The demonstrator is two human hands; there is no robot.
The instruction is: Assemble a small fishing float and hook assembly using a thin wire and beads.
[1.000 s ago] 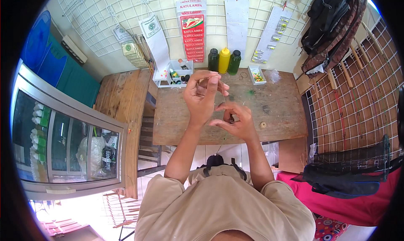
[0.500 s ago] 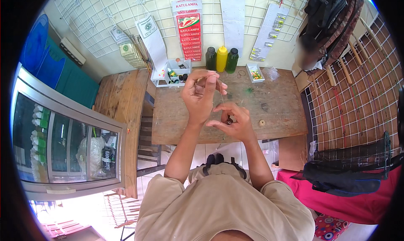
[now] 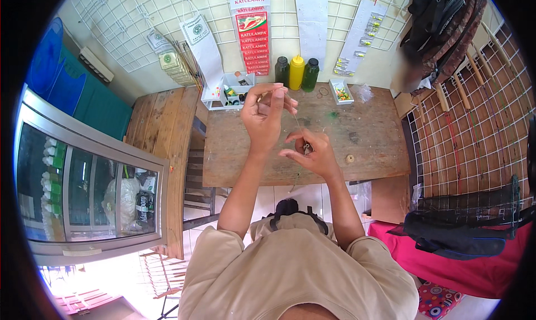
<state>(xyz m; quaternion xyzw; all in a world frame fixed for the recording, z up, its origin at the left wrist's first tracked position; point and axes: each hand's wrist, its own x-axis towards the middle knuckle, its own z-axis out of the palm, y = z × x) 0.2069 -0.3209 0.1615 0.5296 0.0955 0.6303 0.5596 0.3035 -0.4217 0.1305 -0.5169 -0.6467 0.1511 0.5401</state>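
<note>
Toward the far left edge of the wooden table (image 3: 234, 152) sits a white compartment box (image 3: 216, 104) with small bottles in it. Beside it the left forearm (image 3: 245, 191) reaches up and leans slightly right, carrying the left hand (image 3: 267, 110) higher than the other. Its palm faces right, the thumb points up, and the fingers bend over to pinch a thin line (image 3: 297, 120). That line slants down over the table to the right hand (image 3: 312, 152). There the fingers curl around a small metallic piece (image 3: 306, 147), with thumb and forefinger pointing left and a gap between their tips. The right forearm (image 3: 344, 205) angles up and leftward from the sleeve. Farther right, a pale ring-shaped piece (image 3: 350, 158) lies on the table, near the hand but apart from it.
</note>
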